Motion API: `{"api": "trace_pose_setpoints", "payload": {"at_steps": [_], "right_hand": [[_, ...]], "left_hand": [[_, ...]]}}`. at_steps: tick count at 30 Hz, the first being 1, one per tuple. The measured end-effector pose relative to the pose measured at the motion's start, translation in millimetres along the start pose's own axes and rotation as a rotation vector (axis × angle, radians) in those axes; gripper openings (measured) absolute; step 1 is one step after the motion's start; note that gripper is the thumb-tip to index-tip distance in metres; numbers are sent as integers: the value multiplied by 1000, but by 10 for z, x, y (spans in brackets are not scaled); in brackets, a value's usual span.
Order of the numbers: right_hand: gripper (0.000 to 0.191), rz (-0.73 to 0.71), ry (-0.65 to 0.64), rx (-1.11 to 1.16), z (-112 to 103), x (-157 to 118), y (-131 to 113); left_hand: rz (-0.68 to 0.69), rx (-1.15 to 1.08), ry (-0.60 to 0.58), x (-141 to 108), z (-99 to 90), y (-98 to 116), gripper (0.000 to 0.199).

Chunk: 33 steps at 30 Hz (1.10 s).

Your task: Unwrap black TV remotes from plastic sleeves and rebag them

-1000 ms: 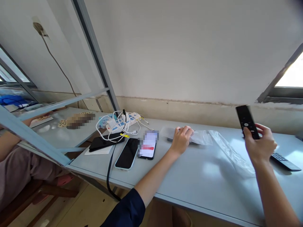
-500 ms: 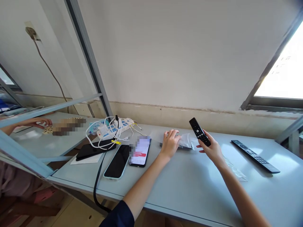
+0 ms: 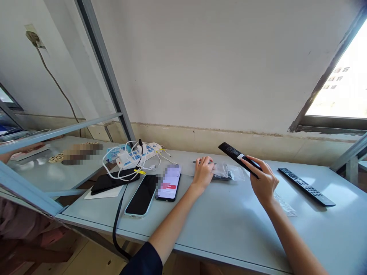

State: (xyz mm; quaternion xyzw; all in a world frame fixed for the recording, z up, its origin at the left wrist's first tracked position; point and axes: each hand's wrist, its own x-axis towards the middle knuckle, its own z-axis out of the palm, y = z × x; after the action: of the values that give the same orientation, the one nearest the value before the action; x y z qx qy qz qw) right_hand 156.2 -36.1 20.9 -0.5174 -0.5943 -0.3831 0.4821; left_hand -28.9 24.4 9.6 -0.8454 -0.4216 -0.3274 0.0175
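Observation:
My right hand grips a black remote control, raised above the desk with its far end pointing up and left. Its labelled back now faces me. My left hand lies with curled fingers over a long dark item in a clear plastic bag, flat on the desk. That item resembles a remote control, partly hidden by my hand and the bag. A larger dark remote control lies buttons-up to the right. A crumpled clear plastic bag sits near my right wrist.
Left of my left arm lie a lit phone, a phone with a dark screen and a black case or pouch. A white power strip with tangled cables stands behind them. A metal frame post rises at left.
My right hand has turned the remote control over, from its button side to its back, and tipped it further left. The person's hand on the neighbouring desk has drawn back left.

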Motion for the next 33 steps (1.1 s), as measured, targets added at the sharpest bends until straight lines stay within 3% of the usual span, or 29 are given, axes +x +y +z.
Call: {"api": "trace_pose_setpoints", "payload": {"at_steps": [4, 8, 17, 23, 26, 28, 29, 31, 33], "right_hand": [[52, -98, 97, 14, 4, 17, 32], [49, -105, 161, 14, 3, 20, 35], [44, 172, -43, 12, -25, 4, -58], [30, 268, -40, 59, 19, 3, -28], [28, 238, -28, 67, 35, -10, 17], [27, 201, -4, 46, 45, -19, 46], [27, 188, 13, 27, 48, -20, 58], [26, 177, 41, -7, 45, -16, 73], [27, 181, 56, -24, 32, -5, 75]], "left_hand": [[-10, -14, -19, -2, -11, 2, 17], [-6, -15, -18, -8, -18, -2, 17], [5, 0, -10, -5, -10, 14, 22], [34, -2, -191, -32, -5, 135, 18], [85, -21, -348, -44, -47, 260, 50], [158, -36, -457, -87, -168, 358, 71], [200, -60, -446, -138, -270, 408, 77], [244, -105, -287, -334, -557, 493, 71], [168, -62, -75, -659, -913, 515, 55]]}}
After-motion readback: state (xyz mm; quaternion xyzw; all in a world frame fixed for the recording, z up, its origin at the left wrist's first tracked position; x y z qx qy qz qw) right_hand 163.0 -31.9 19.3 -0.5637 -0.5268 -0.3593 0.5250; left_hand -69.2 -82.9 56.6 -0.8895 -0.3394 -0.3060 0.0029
